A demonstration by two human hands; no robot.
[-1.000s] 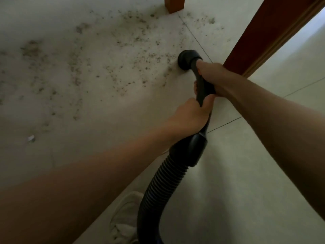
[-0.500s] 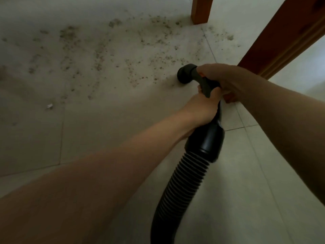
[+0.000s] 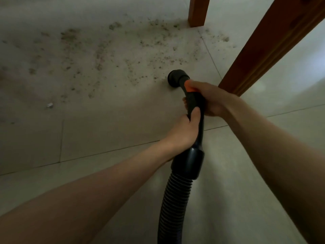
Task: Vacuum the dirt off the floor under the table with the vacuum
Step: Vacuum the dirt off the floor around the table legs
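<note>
A pale tiled floor [image 3: 105, 138] fills the view, seen from above and crossed by thin grout lines. Two wooden parts of the table are seen: a square table leg [image 3: 197, 11] planted on the floor at the top of the view, and a long slanted wooden beam [image 3: 263, 50] at the right, reaching the floor just beside the right hand.

Dirt [image 3: 140, 55] is scattered in dark specks and clumps across the far floor, from the left edge to the foot of the table leg and a little beyond the grout line towards the beam. The near floor looks clean. A small pale scrap [image 3: 50, 105] lies apart, towards the left.

A black ribbed vacuum hose [image 3: 174, 199] rises from the bottom edge and is joined to a rigid black handle with an orange patch. Its round nozzle [image 3: 175, 79] is set on or just above the floor, at the near right fringe of the dirt.

The handle is clenched by both hands: the left hand [image 3: 184, 131] is wrapped around the lower part, the right hand [image 3: 211, 99] around the upper part, near the orange patch.

The step in hand is judged to be the sweeping itself, with most of the dirt not yet taken up. The next move seems to call for the nozzle to be pushed forward and leftward, kept low. Open room lies to the left; to the right, the beam and leg stand close, so little room is left there.
</note>
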